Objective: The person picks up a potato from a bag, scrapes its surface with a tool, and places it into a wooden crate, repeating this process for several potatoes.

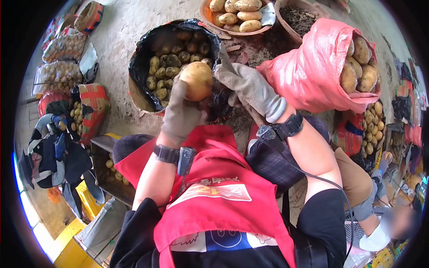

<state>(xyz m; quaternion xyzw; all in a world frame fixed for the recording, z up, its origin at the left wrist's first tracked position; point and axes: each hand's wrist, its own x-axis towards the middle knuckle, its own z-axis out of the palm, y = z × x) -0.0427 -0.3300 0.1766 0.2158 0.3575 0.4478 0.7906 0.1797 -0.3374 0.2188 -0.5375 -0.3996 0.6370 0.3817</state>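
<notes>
My left hand, in a grey work glove and a little blurred, is closed around a large round potato. This potato is held above the near right side of a black-lined bag with several small, dirty potatoes inside. Just right of the held potato is my right hand, also gloved, its fingers stretched out and apart; no object shows clearly between them. Some of its fingers are hidden underneath. A pink sack of big potatoes lies beyond my right hand, its mouth facing right.
At the top stand a basin of large potatoes and a tub of dark soil. More potato bags line the left, beside a person's dark clothing. On the right are another potato bag and a seated person.
</notes>
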